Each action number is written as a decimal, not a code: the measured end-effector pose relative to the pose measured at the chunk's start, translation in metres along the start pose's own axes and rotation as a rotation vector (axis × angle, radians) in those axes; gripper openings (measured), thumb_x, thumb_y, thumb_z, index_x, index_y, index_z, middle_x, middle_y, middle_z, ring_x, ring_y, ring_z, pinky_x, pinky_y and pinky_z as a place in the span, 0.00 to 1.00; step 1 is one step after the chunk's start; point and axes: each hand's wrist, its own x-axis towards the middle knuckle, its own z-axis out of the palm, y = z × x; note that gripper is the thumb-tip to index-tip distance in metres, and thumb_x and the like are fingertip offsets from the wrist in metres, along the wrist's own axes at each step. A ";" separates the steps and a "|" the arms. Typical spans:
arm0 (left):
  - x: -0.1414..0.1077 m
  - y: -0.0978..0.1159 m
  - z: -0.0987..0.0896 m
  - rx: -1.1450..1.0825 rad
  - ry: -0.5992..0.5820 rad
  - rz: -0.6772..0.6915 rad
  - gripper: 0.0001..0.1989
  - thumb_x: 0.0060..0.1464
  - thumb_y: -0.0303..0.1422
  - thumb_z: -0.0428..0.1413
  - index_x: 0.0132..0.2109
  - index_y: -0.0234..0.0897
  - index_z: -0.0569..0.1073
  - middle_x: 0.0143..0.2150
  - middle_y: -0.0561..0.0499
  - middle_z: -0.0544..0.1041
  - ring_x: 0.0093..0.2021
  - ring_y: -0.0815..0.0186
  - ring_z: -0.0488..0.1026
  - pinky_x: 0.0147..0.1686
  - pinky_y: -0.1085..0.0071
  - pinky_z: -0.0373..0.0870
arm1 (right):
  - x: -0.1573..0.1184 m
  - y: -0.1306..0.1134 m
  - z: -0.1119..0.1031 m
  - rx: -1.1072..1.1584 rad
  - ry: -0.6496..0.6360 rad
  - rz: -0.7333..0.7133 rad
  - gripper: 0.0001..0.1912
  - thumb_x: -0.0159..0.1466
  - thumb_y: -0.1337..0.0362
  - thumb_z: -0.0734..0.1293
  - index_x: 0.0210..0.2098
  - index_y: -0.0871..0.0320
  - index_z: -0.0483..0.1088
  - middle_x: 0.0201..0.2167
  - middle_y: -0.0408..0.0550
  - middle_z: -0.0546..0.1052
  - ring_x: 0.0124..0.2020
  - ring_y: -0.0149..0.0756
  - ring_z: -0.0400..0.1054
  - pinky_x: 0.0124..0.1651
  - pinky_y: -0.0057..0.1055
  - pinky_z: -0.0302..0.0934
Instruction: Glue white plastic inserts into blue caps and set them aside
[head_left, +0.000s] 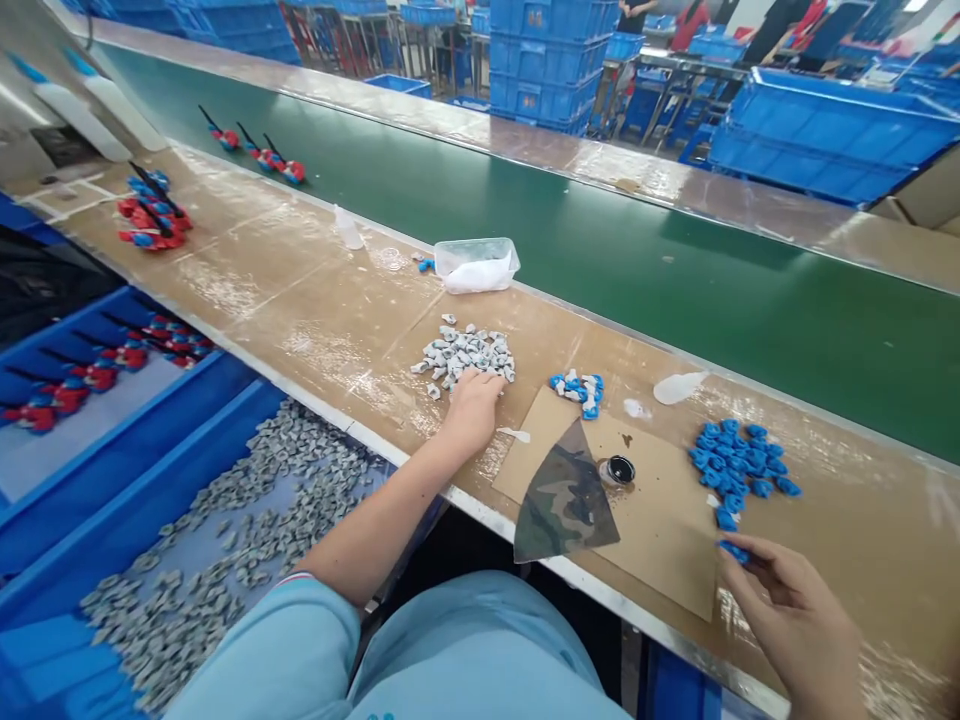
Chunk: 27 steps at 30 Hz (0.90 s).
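The right hand (804, 612) pinches a blue piece (733, 550) between narrowed fingers (771, 555) just beside the blue pile (739, 462), best held lightly, while the left hand (472, 412), whose fingers' hold I cannot tell, does best to part one piece cleanly from the grey pile (469, 350) on the tabletop (300, 290).

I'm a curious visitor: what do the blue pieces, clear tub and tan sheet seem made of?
The blue pieces look like satin plastic, perhaps rubber: even colour, soft highlights. The clear tub is probably shiny plastic, being see-through. The tan sheet looks like matte cardboard: dull brown.
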 end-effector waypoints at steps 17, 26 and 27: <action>-0.047 0.067 0.013 -1.232 -0.274 -0.378 0.11 0.53 0.34 0.55 0.43 0.36 0.70 0.35 0.50 0.73 0.35 0.69 0.72 0.40 0.70 0.70 | 0.032 -0.073 0.041 0.082 -0.171 -0.226 0.12 0.65 0.63 0.63 0.46 0.49 0.74 0.39 0.47 0.79 0.38 0.35 0.74 0.38 0.29 0.69; -0.054 0.091 0.021 -1.573 -0.406 -0.596 0.16 0.42 0.39 0.65 0.34 0.35 0.71 0.29 0.54 0.74 0.34 0.70 0.74 0.42 0.70 0.70 | 0.046 -0.078 0.048 0.015 -0.157 -0.215 0.10 0.64 0.61 0.64 0.41 0.49 0.77 0.36 0.46 0.80 0.35 0.38 0.74 0.37 0.33 0.70; -0.054 0.091 0.022 -1.572 -0.409 -0.595 0.16 0.41 0.39 0.65 0.34 0.35 0.71 0.29 0.54 0.74 0.34 0.70 0.74 0.42 0.70 0.70 | 0.047 -0.079 0.048 0.003 -0.162 -0.221 0.10 0.64 0.61 0.64 0.41 0.49 0.77 0.36 0.46 0.80 0.36 0.38 0.74 0.37 0.33 0.70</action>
